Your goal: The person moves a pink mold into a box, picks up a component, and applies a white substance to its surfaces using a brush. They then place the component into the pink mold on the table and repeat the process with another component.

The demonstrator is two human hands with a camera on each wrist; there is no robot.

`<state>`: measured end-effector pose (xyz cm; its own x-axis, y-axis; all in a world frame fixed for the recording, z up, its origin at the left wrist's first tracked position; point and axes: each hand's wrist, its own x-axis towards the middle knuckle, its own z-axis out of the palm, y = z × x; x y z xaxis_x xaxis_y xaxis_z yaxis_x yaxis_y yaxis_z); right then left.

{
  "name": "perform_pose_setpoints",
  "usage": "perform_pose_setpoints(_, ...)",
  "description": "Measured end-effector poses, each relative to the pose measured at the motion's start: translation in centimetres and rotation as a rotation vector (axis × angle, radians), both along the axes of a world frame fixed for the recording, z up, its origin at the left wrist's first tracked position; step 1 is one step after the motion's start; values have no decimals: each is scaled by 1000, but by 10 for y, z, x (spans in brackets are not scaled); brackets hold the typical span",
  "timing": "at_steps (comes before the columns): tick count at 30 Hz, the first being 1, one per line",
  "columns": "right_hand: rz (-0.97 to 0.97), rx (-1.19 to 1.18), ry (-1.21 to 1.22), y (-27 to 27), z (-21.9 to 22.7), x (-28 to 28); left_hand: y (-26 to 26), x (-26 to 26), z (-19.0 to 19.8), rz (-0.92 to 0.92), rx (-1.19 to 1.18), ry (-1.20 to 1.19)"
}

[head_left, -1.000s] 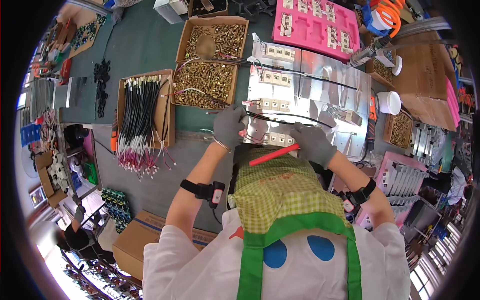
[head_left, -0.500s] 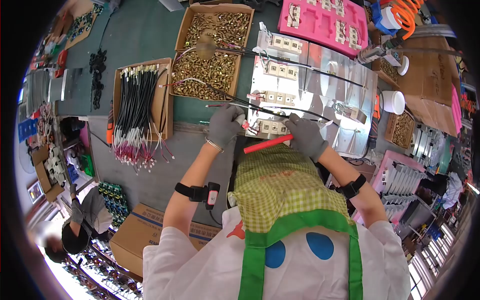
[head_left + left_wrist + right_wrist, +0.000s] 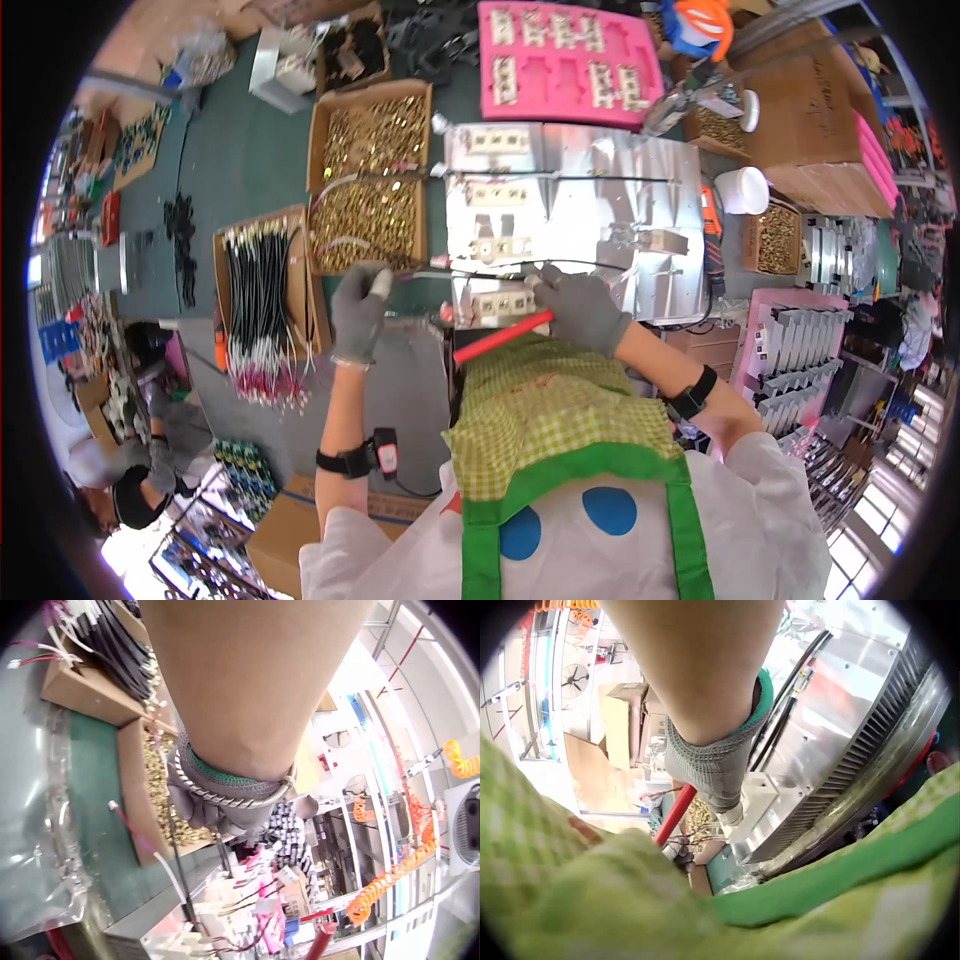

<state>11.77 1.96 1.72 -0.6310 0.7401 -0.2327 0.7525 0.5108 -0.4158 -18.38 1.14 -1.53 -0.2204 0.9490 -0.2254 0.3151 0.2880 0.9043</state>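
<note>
My gloved left hand [image 3: 360, 315] is beside the near edge of a carton of brass-coloured screws [image 3: 365, 235], its fingertips pinching the pale end of a black cable [image 3: 450, 275]. The cable stretches right, over a silver metal plate [image 3: 575, 215], to my gloved right hand [image 3: 583, 312]. That hand grips a red rod [image 3: 503, 338], which sticks out toward the left, and its fingertips are at the cable. White terminal blocks [image 3: 500, 249] sit along the plate's left side. In the right wrist view, the red rod [image 3: 676, 815] slants out below the glove [image 3: 712, 772].
A carton of black cables [image 3: 262, 290] lies left of the screws. Behind the plate is a pink foam tray [image 3: 570, 65] with white blocks. An orange-handled power tool [image 3: 712, 235] and a white tub [image 3: 742, 190] stand to the right. Another person [image 3: 140, 480] is at lower left.
My left hand has moved left, away from the right hand, drawing the cable out straighter between them. The right hand keeps the red rod. The head view has shifted.
</note>
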Motion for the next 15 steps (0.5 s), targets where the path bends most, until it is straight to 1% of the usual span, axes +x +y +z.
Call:
perform_pose_setpoints(1, -9, -50, -45, 5, 17, 7, 13, 3, 20, 7, 35, -21)
perform_pose_setpoints(2, -44, -18, -6, 7, 26, 20, 27, 8, 41, 18, 67, -43)
perform_pose_setpoints(4, -97, 39, 72, 10, 43, 49, 64, 32, 87, -188, 160, 84)
perform_pose_setpoints(5, -239, 66, 97, 11, 59, 55, 84, 48, 107, -285, 203, 152)
perform_pose_setpoints(7, -387, 197, 141, 12, 74, 76, 126, 87, 132, -446, 223, 334)
perform_pose_setpoints(8, -463, 258, 166, 11, 80, 89, 152, 100, 126, -494, 200, 390)
perform_pose_setpoints(9, -503, 316, 179, 11, 87, 100, 180, 113, 109, -542, 177, 447)
perform_pose_setpoints(10, -545, 371, 190, 9, 95, 111, 208, 120, 82, -539, 186, 526)
perform_pose_setpoints(11, -590, 425, 202, 7, 100, 124, 238, 132, 65, -559, 132, 836)
perform_pose_setpoints(13, -660, 508, 198, 0, 101, 158, 285, 145, 32, -539, -40, 1003)
perform_pose_setpoints(14, -695, 533, 194, -8, 100, 174, 296, 155, 32, -522, -135, 1029)
perform_pose_setpoints(15, -796, 474, 216, -15, 107, 186, 305, 162, 30, -505, -239, 1053)
